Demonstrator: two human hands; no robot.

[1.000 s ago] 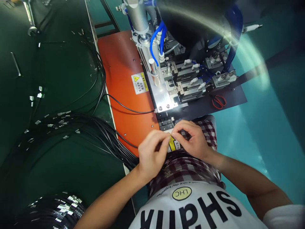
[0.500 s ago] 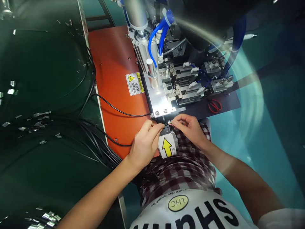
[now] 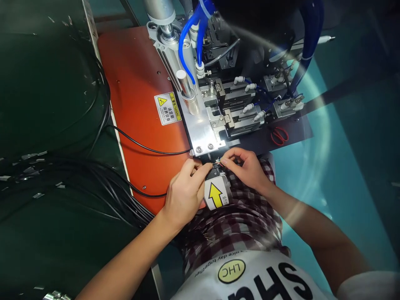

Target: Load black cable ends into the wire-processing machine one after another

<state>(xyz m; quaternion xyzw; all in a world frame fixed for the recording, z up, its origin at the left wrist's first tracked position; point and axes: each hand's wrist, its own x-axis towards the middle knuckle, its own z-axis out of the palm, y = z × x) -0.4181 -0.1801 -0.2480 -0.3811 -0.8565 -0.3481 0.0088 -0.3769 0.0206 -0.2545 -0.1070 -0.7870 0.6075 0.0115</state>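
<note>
Black cable end pinched – left hand, right hand (at machine).

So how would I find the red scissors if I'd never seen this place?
Start at the big orange plate with the silver machine bolted beside it. Go across the machine to the dark mat on its far side. The scissors lie there near the mat's edge, small, with red loop handles, the only red thing among grey metal and blue hoses.
</note>
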